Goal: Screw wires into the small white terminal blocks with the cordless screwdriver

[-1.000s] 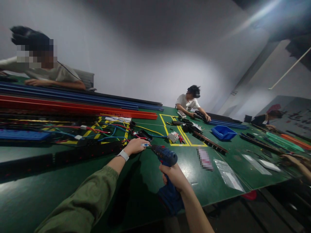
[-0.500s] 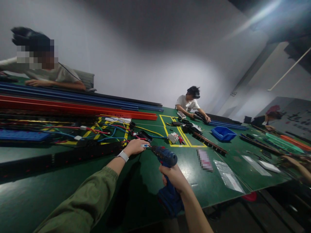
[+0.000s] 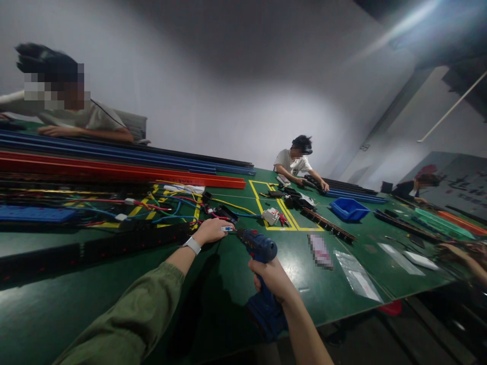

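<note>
My right hand [image 3: 272, 274] is wrapped round the grip of a blue cordless drill [image 3: 258, 245], whose nose points left. Just left of the drill's tip, my left hand [image 3: 212, 230] is closed on a small white-and-blue electrical part [image 3: 225, 229]. The tip and the part are very close; whether they touch I cannot tell. Beside my left hand lies the end of a long black power strip [image 3: 102, 249]. Red, blue and yellow wires [image 3: 178, 205] spread behind it, near a small black housing [image 3: 227, 213].
Long red channels [image 3: 114, 170] and blue channels [image 3: 182, 161] lie across the back left. Grey-white connectors [image 3: 271, 216] sit inside yellow tape marks. A blue bin [image 3: 349, 209], a plastic bag [image 3: 357, 276] and a black rail [image 3: 329, 225] lie to the right. Other people work around the green table [image 3: 304, 304].
</note>
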{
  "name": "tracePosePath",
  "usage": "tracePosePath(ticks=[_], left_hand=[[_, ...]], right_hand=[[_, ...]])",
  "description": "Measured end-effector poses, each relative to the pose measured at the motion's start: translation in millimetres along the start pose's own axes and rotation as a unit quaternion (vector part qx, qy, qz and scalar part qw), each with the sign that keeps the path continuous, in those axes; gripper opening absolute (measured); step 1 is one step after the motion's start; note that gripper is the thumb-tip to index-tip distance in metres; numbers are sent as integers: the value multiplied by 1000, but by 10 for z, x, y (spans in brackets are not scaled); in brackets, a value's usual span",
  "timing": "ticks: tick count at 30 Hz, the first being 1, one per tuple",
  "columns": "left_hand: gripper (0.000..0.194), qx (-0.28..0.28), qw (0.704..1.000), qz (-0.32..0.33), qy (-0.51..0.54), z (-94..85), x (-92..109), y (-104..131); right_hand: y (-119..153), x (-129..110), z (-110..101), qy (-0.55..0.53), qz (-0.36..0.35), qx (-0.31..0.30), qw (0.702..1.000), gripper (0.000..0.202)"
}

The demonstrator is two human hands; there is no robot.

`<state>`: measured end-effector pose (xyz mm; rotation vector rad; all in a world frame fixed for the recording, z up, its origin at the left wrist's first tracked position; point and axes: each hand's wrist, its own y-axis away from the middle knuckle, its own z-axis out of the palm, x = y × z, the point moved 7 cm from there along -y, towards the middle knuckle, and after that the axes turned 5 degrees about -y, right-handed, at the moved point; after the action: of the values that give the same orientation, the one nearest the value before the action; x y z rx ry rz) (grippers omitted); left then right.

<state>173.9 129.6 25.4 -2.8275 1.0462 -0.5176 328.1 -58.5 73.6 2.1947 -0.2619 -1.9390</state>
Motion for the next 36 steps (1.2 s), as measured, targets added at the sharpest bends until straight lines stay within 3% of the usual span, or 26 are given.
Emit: tracePosePath(ticks=[36], left_hand=[[39,-19,1000,-13,11,-17,8,17]], right_hand=[[40,-30,5,19,4,-1,1000,9]])
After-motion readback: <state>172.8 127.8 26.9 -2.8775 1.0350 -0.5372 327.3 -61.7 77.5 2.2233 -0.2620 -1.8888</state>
